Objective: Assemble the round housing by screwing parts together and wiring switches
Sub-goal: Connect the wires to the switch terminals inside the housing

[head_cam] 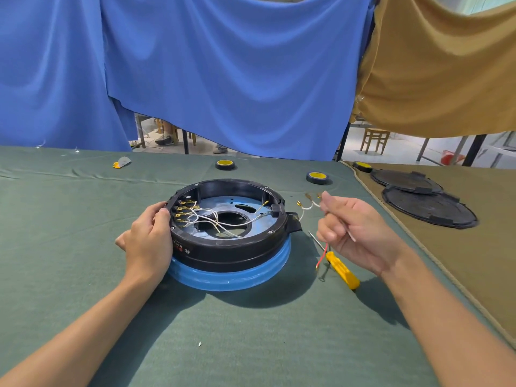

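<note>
The round black plastic housing (229,247) is set open side up on a blue ring-shaped base (229,279), near the middle of the green cloth-covered counter (251,331), so that its inside is exposed from above. The left hand (149,238) is wrapped round the left wall, with the fingers (163,216) curled onto the rim beside a bank of brass-tabbed switch terminals (183,210); the housing is probably braced this way against sliding while connectors are pushed on. White leads are already draped across the interior.

The right hand (354,230) is raised just right of the housing, its fingers closed in a pinch on a bundle of white wires with brass end connectors (308,206). A thin red wire (323,252) hangs below the same hand. The connectors are held clear and pointed towards the housing, seemingly so one can be picked out and fitted.

A yellow-handled screwdriver (343,272) is left lying under the right hand, within easy reach. Two round black covers (430,208) are kept well apart on the tan cloth, presumably for later.
</note>
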`<state>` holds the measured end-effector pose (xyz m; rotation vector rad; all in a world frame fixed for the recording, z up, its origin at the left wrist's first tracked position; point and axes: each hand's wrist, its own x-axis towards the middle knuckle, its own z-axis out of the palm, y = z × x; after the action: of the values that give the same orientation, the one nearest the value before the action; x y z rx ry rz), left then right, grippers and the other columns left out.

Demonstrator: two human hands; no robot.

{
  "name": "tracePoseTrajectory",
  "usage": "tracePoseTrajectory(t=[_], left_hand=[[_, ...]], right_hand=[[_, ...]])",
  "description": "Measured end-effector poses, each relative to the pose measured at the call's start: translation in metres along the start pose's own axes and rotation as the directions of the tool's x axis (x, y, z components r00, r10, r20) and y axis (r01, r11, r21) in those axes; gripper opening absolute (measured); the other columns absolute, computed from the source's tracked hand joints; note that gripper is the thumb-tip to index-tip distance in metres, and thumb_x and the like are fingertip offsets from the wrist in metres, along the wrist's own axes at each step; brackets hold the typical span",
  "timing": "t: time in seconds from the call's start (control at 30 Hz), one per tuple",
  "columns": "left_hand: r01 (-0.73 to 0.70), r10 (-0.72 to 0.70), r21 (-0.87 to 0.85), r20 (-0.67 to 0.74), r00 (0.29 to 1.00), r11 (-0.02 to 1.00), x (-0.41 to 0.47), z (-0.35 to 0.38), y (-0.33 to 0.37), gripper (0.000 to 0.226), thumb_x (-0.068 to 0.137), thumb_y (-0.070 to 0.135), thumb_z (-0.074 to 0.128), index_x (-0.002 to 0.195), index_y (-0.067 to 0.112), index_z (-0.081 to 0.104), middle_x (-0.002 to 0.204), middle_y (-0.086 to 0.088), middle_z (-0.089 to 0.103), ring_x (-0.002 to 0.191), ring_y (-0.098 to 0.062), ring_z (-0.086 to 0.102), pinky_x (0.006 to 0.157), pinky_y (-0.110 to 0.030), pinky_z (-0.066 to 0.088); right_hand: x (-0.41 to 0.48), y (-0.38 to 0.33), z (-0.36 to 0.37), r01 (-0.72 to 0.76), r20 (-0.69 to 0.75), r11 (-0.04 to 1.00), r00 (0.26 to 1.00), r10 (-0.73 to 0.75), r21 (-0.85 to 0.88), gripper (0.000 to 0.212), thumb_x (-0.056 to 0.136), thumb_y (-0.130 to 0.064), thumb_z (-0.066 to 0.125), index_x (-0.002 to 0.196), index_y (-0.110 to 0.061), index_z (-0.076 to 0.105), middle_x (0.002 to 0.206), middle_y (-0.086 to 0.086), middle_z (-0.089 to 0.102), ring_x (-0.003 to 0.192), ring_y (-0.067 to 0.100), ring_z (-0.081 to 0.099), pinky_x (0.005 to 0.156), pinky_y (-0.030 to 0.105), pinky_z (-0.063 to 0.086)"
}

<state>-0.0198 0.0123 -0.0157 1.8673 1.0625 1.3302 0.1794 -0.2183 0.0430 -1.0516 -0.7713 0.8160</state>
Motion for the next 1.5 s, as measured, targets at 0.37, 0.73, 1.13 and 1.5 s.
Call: tracePoseTrajectory(t=[0.37,0.73,1.13,1.5], left_hand=[[0.012,-0.012,-0.015,0.016,1.0,1.0,0.0,0.0,0.001,0.058,0.085,0.041,0.028,0.121,0.02,0.067,0.102,-0.001,0.069,0.114,-0.03,0.051,0.089,-0.026,0.016],[0.037,-0.035,-0.046,0.037,0.999,0.998,-0.001,-0.002,0.001,0.059,0.084,0.045,0.03,0.125,0.021,0.065,0.109,-0.002,0.069,0.122,-0.03,0.049,0.09,-0.023,0.014],[0.087,-0.064,-0.114,0.188,0.98,0.99,0.019,-0.008,-0.003,0.064,0.076,0.054,0.042,0.132,0.029,0.06,0.129,0.005,0.066,0.108,-0.004,0.047,0.075,-0.016,0.009],[0.044,-0.037,-0.099,0.068,0.997,0.994,-0.008,-0.009,0.015,0.065,0.074,0.042,0.041,0.133,0.021,0.058,0.111,0.01,0.071,0.109,-0.01,0.053,0.085,-0.002,0.004]], right_hand=[[0.016,-0.006,0.038,0.091,0.053,0.962,0.995,-0.079,-0.257,0.044,0.081,-0.023,0.063,0.12,-0.003,0.057,0.085,0.021,0.073,0.09,0.03,0.072,0.073,0.028,0.057],[0.053,-0.002,0.094,-0.015,0.177,0.974,0.983,0.057,-0.226,0.021,0.079,-0.005,0.071,0.099,-0.009,0.07,0.1,0.016,0.072,0.076,0.028,0.073,0.047,0.019,0.048],[0.105,-0.018,0.113,-0.257,0.151,0.935,0.942,0.299,-0.245,0.06,0.081,0.019,0.06,0.134,-0.004,0.044,0.099,0.02,0.063,0.081,0.033,0.072,0.059,0.03,0.057],[0.126,0.004,0.114,-0.299,0.202,0.751,0.845,0.495,-0.588,0.046,0.086,0.003,0.064,0.127,-0.016,0.053,0.102,0.01,0.07,0.083,0.02,0.064,0.069,0.033,0.049]])
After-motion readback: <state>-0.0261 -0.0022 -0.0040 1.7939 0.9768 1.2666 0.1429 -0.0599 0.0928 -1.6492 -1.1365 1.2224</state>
